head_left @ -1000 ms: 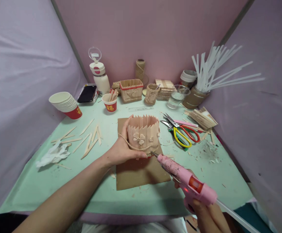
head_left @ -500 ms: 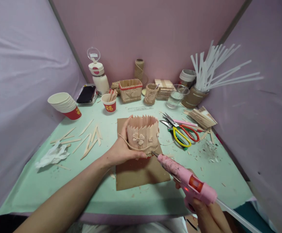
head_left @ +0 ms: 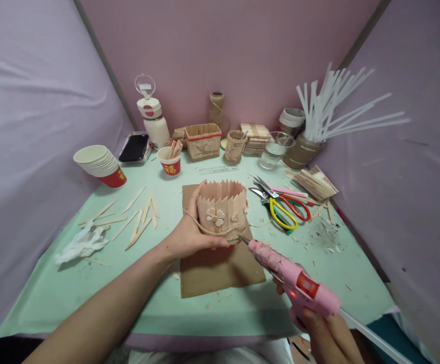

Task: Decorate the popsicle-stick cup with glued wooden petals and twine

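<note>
My left hand [head_left: 189,235] is closed around the left side and base of a round wooden-stick pot [head_left: 225,205], its rim jagged. A flower made of small wood pieces [head_left: 215,217] decorates the pot's front. Twine [head_left: 204,231] loops over my left hand and runs along the pot's lower edge. My right hand [head_left: 318,323] grips a pink glue gun [head_left: 291,273], a clear glue stick [head_left: 371,336] trailing from its back. The metal nozzle points at the twine near the pot's lower right; whether it touches cannot be made out. Beneath lies a brown cardboard sheet [head_left: 220,278].
Scissors [head_left: 286,207] and pruning shears rest to the right. Wood strips [head_left: 142,220] and a crumpled tissue [head_left: 83,245] lie left. Along the back stand paper cups [head_left: 100,164], a bottle [head_left: 155,124], a rectangular basket [head_left: 203,144], a water cup [head_left: 275,151] and a jar of glue sticks [head_left: 305,151].
The glue gun's nozzle has shifted very slightly right along the pot's lower edge. My left hand and the pot hold nearly the same position.
</note>
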A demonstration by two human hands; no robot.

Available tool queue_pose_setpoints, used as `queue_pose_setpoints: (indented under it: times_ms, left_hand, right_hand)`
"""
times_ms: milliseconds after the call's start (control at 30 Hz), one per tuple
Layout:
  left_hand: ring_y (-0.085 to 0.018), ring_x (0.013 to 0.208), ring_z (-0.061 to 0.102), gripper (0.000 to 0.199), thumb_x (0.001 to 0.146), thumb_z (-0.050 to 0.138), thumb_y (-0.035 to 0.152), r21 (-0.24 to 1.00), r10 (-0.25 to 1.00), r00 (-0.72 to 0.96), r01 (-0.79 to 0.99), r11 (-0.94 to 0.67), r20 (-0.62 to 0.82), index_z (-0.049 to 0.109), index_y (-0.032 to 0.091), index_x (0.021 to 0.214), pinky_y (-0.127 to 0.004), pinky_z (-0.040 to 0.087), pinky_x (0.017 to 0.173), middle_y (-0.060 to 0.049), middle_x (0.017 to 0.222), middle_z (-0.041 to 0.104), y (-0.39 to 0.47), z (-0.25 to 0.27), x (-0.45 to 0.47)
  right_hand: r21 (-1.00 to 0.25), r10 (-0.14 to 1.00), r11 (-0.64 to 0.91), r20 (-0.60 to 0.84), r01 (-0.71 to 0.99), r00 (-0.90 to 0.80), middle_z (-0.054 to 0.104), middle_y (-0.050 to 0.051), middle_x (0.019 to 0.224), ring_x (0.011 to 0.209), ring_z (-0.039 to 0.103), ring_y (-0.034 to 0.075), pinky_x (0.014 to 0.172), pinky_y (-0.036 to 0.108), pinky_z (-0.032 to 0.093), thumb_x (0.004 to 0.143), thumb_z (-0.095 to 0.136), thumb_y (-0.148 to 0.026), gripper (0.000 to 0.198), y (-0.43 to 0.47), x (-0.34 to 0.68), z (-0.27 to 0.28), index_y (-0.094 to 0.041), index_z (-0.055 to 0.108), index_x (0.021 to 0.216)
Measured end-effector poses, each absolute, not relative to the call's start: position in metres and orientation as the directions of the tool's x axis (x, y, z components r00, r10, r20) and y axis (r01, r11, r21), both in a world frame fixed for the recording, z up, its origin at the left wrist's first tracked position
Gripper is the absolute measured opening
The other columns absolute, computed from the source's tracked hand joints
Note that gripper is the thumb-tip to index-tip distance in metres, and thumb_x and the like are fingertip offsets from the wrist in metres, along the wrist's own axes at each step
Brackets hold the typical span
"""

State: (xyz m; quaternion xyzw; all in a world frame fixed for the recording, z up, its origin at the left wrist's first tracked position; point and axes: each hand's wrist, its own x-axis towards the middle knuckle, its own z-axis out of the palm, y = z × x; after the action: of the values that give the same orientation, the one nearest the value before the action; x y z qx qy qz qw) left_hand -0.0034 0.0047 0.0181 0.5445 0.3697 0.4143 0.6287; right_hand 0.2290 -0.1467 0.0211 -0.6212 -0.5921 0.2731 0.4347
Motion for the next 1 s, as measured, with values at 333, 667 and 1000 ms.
queue_pose_setpoints:
  times_ms: [333, 667, 1000]
  left_hand:
    - [-0.036, 0.135, 0.045, 0.138, 0.052, 0.092, 0.021, 0.982, 0.922, 0.387, -0.165, 0.087, -0.016, -0.001, 0.031, 0.153, -0.052, 0.038, 0.11, -0.018, 0.147, 0.044, 0.004, 0.016, -0.002]
    - [-0.033, 0.136, 0.044, 0.136, 0.054, 0.091, 0.021, 0.978, 0.912, 0.41, -0.185, 0.099, -0.014, -0.001, 0.032, 0.153, -0.048, 0.039, 0.11, -0.016, 0.149, 0.041, 0.003, 0.02, -0.001]
    - [-0.036, 0.144, 0.029, 0.141, 0.052, 0.092, 0.026, 0.985, 0.912, 0.41, -0.161, 0.057, 0.014, -0.005, 0.033, 0.154, -0.05, 0.034, 0.114, -0.016, 0.157, 0.028, 0.004, 0.02, -0.001]
  right_hand:
    - [-0.896, 0.967, 0.029, 0.136, 0.443, 0.213, 0.07, 0.007, 0.085, 0.085, 0.066, 0.031, 0.068, 0.039, 0.056, 0.087, 0.051, -0.045, 0.025, -0.151, 0.233, 0.01, -0.029, 0.07, 0.088]
    - [-0.818, 0.964, 0.011, 0.161, 0.575, 0.21, 0.073, 0.006, 0.085, 0.089, 0.067, 0.03, 0.068, 0.035, 0.056, 0.089, 0.054, -0.039, 0.032, -0.17, 0.259, -0.028, -0.029, 0.066, 0.117]
    - [-0.791, 0.973, -0.019, 0.125, 0.611, 0.193, 0.075, 0.005, 0.098, 0.098, 0.067, 0.031, 0.071, 0.035, 0.057, 0.091, 0.05, -0.044, 0.039, -0.171, 0.264, -0.036, -0.03, 0.062, 0.125]
